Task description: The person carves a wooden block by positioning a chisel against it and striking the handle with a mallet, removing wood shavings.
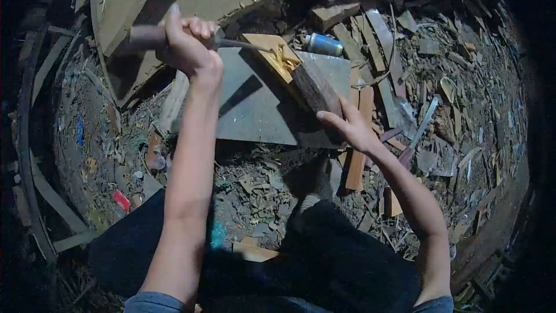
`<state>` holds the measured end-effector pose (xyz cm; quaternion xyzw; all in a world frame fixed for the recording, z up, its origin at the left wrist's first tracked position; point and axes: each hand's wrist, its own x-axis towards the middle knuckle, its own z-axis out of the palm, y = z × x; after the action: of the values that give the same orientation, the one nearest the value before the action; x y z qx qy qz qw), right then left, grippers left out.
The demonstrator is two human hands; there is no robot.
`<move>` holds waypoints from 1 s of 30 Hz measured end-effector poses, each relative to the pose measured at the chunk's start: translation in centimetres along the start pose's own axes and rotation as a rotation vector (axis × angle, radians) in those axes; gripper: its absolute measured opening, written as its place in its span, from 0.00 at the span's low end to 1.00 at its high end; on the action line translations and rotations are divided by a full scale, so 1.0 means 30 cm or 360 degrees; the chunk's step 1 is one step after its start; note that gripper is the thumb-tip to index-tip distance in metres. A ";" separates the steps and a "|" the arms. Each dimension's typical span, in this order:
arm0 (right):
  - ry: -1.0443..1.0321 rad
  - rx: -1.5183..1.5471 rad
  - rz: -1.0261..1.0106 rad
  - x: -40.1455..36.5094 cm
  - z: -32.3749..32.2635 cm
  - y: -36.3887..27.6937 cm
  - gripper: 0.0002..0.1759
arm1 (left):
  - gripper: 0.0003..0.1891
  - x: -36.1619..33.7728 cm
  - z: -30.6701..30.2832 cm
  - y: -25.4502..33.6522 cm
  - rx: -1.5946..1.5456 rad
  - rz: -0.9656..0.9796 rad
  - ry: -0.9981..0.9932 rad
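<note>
My left hand [191, 46] is closed round the thick dark handle of a knife [246, 44]. Its thin blade reaches right, and the tip meets the pale, freshly cut end of a wood block [315, 84]. Curled shavings [282, 59] stand up at that cut. The block's long side is dark and weathered. My right hand [353, 127] grips the near end, thumb on top and fingers hidden behind it. Slanting from upper left to lower right, the block overlaps a flat grey slab [255, 122] below it.
A blue can [324, 44] lies just past the slab. Wood strips [362, 133] and offcuts cover the littered ground at right. Large pale boards [133, 11] stand at upper left. A red scrap [121, 200] lies at lower left. My foot [315, 182] is below the slab.
</note>
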<state>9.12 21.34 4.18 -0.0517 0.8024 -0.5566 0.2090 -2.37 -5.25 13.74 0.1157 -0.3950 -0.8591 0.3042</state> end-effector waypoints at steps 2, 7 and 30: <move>-0.0039 0.0013 -0.0031 0.007 0.001 -0.003 0.40 | 0.15 0.022 0.015 0.016 -0.0039 0.0098 -0.0226; -0.0091 0.0092 0.0082 0.000 -0.006 -0.025 0.40 | 0.13 -0.028 0.054 -0.031 0.0071 0.0108 -0.0403; 0.0392 -0.0676 -0.1135 -0.056 -0.131 -0.650 0.39 | 0.08 -0.132 0.026 -0.096 0.0726 0.0343 -0.0845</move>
<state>6.19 17.99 23.64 -0.3008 0.8500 -0.4185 -0.1089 -0.83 -0.89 11.92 -0.0888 -0.6515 -0.7121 0.2462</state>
